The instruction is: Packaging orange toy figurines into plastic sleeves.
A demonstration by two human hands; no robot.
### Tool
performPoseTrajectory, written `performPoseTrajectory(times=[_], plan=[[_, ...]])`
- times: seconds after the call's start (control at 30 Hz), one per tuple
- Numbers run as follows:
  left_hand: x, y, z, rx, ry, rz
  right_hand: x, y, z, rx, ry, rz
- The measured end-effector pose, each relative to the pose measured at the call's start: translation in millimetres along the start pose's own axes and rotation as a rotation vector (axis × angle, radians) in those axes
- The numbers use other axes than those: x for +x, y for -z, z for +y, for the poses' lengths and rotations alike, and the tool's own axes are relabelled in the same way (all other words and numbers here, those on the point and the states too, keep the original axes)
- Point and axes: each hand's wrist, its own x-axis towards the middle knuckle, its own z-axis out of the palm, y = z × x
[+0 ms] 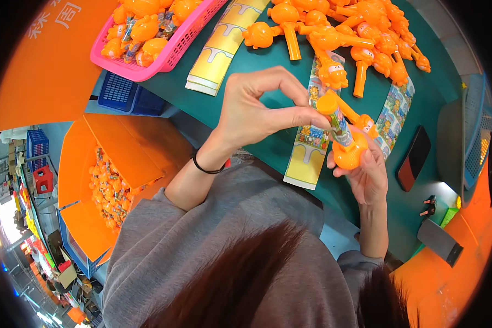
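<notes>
My right hand (364, 172) is closed around the round head of an orange plastic figure toy (349, 154), whose handle points up and to the left. A colourful printed sticker (340, 130) wraps that handle below its flat orange end. My left hand (276, 106), with a black band on the wrist, pinches the handle at its upper end with thumb and forefinger. Beneath the hands lies a strip of printed stickers (304, 164) with a yellow end. Just behind the held toy rests another orange toy (366, 124), partly hidden by it.
A heap of orange toys (325, 38) covers the far side of the green table (246, 131). Far left stands a pink basket (167, 57) of stickered toys; a yellow sticker strip (216, 54) lies beside it. Rightward are a phone (414, 158) and keys (429, 205). An open carton (82, 218) holds more toys.
</notes>
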Motion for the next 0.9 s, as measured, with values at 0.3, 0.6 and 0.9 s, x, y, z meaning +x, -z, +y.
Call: performPoseTrajectory(times=[0.3,0.6,0.9], plan=[[17,9,7,0.329,-0.157,-0.086,3,-10,0,0.006,-0.065,0.050],[2,-33,1,0.450,-0.053,0.224,5,-21,7,-0.260,0.183,0.202],[13,-5,18,0.070,-0.024,-0.200,0,5,3,0.100,0.018,0.158]])
